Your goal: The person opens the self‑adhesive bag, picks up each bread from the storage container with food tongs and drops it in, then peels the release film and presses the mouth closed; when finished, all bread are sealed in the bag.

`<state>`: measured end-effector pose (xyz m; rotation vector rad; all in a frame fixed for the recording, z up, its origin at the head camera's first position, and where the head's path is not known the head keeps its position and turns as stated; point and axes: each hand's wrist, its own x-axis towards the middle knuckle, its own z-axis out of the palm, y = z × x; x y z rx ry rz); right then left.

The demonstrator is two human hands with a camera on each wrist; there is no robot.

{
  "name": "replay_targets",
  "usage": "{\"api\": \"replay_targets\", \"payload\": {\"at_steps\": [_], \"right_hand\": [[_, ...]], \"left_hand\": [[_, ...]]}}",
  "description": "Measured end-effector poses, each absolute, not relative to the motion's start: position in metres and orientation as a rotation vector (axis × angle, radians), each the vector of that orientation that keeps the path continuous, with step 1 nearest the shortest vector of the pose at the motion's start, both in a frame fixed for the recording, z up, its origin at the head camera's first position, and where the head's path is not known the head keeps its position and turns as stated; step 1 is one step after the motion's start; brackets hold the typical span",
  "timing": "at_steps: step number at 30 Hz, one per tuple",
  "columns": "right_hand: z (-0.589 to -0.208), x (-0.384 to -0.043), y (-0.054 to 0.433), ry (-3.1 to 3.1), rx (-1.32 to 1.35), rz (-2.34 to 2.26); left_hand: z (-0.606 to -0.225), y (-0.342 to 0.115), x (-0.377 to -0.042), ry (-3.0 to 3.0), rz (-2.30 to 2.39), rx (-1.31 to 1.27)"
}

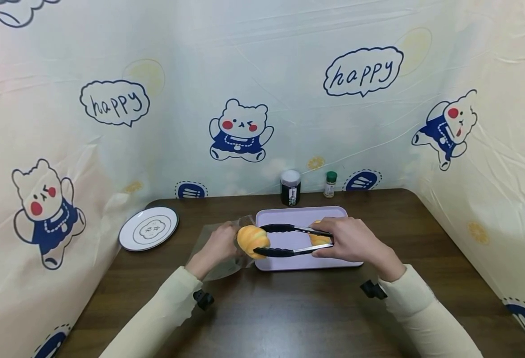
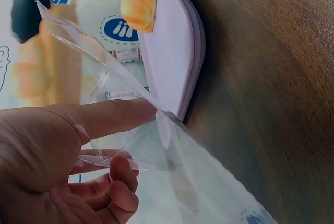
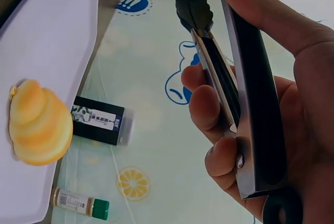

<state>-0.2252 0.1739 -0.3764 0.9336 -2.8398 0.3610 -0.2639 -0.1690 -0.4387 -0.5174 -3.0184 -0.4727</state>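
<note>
My right hand (image 1: 356, 239) grips black-and-silver tongs (image 1: 277, 252), fingers and thumb wrapped around the arms in the right wrist view. Between the tong tips is a golden bread roll (image 1: 250, 238), at the mouth of a clear plastic bag (image 1: 224, 270). My left hand (image 1: 219, 244) holds this bag, its lower fingers curled and one digit stretched out along the bag's opening in the left wrist view. A second bread roll (image 3: 42, 125) lies on the lilac tray (image 1: 273, 216), partly hidden behind the tongs and right hand in the head view.
A white plate (image 1: 130, 238) with a printed design lies at the table's left edge. Behind the tray stand a dark jar with a pale lid (image 1: 290, 189) and a small green-capped bottle (image 1: 330, 185). Printed cloth hangs around the brown table (image 1: 280, 308).
</note>
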Motion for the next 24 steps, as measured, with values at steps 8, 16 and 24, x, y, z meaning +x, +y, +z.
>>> {"api": "replay_targets", "payload": {"at_steps": [8,16,24], "right_hand": [[-0.380,-0.228,0.174,-2.875,0.886,0.283],[-0.383,-0.229,0.176,-2.898,0.861,0.249],[-0.382,-0.227,0.172,-2.891,0.886,0.245]], "left_hand": [[-0.435,-0.166,-0.262,-3.057,-0.450,-0.552],[-0.430,-0.165,-0.259,-3.129,-0.474,-0.550],[-0.429,-0.165,-0.258,-3.113,-0.482,-0.612]]}}
